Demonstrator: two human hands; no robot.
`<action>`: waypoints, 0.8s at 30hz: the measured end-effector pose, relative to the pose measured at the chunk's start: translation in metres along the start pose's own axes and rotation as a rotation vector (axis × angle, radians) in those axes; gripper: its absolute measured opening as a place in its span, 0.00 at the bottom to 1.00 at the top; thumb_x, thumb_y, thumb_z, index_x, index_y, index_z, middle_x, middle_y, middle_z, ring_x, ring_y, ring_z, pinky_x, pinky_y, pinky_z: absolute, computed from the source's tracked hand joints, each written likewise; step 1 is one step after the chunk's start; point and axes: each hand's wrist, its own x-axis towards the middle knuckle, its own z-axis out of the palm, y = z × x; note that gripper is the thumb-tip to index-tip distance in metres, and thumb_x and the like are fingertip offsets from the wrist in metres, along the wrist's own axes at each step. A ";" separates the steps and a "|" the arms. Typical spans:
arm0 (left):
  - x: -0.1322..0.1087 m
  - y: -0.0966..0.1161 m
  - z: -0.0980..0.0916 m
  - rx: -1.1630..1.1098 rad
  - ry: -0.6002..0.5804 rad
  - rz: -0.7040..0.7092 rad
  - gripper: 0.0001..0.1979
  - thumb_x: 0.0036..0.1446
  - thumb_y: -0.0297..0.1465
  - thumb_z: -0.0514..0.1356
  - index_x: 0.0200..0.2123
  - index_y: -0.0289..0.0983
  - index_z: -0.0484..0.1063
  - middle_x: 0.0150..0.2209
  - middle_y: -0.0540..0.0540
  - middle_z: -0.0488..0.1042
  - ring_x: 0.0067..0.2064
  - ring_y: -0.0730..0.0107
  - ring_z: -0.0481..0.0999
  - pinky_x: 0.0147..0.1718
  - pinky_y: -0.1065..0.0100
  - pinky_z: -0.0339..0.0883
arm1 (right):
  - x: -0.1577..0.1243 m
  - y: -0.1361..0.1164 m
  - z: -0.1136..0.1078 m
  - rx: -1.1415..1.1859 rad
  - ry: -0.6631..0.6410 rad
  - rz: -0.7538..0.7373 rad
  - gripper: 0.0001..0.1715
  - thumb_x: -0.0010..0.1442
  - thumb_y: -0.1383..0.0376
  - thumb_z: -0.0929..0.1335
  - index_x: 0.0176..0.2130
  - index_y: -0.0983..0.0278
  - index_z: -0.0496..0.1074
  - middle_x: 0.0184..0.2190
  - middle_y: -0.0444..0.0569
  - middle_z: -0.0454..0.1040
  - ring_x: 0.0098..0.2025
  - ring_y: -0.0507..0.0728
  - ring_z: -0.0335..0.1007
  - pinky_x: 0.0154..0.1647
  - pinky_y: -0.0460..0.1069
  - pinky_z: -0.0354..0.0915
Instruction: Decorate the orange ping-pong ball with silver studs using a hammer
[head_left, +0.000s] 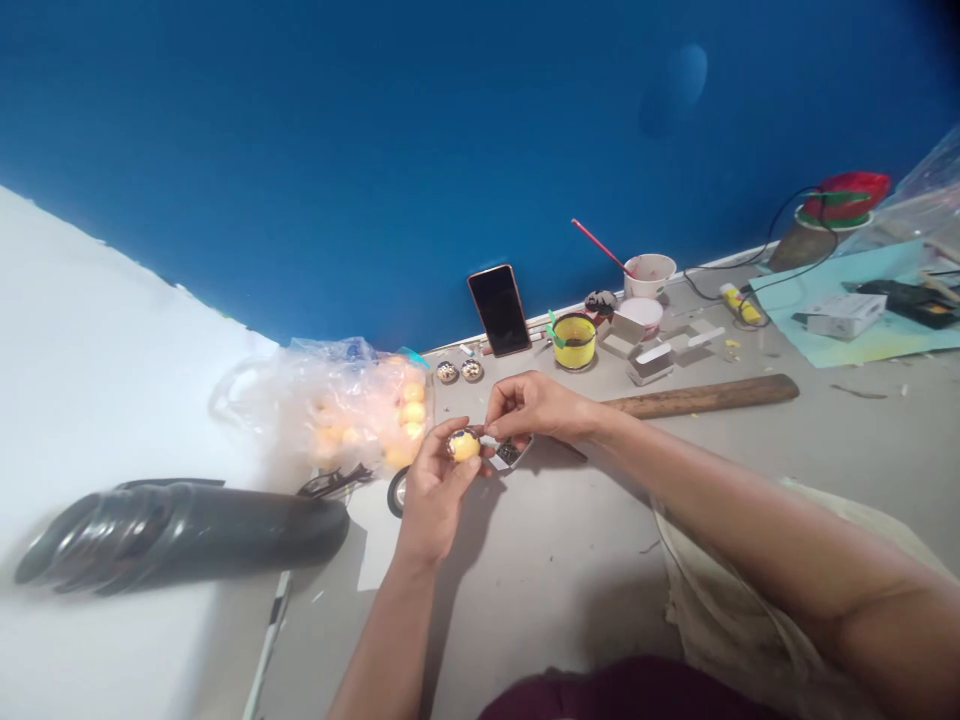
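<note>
In my left hand (441, 480) is a small yellow ball (464, 446), with dark and light pieces across its upper part. The fingers curl around its sides. My right hand (523, 408) is just to the right of the ball, its thumb and index finger pinched together. Whatever is in that pinch is too small to make out. Under the right hand lies a small open box (511, 453) with dark bits in it, partly hidden by the fingers. Two patterned balls (459, 371) rest on the table behind the hands.
A phone (500, 310) leans against the blue wall. Nearby stand a yellow tub (574, 342), a white cup (649, 275) with a red stick, and opened small boxes (651, 363). A wooden rod (701, 397) lies right; a plastic bag of yellow-orange balls (367, 405) and a dark roll (187, 530) lie left.
</note>
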 end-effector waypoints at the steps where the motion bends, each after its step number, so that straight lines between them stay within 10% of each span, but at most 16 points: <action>1: -0.002 -0.002 -0.001 0.044 0.015 0.017 0.25 0.49 0.31 0.71 0.51 0.39 0.71 0.42 0.45 0.78 0.39 0.65 0.79 0.35 0.67 0.73 | 0.000 0.000 0.001 0.020 -0.002 0.000 0.15 0.45 0.62 0.78 0.29 0.67 0.74 0.22 0.43 0.75 0.21 0.48 0.69 0.21 0.43 0.66; 13: -0.007 -0.016 -0.004 0.497 0.192 0.319 0.19 0.57 0.34 0.66 0.52 0.39 0.74 0.50 0.41 0.74 0.49 0.60 0.76 0.46 0.62 0.72 | 0.002 0.018 0.007 0.213 -0.185 0.085 0.16 0.49 0.60 0.79 0.33 0.68 0.79 0.27 0.48 0.79 0.27 0.50 0.73 0.26 0.43 0.68; 24: -0.007 -0.020 -0.004 0.565 0.197 0.389 0.17 0.57 0.29 0.66 0.50 0.41 0.74 0.47 0.43 0.74 0.46 0.63 0.77 0.43 0.64 0.73 | 0.005 0.026 0.010 0.171 -0.101 0.136 0.17 0.48 0.59 0.80 0.32 0.69 0.80 0.24 0.48 0.77 0.26 0.49 0.71 0.25 0.42 0.65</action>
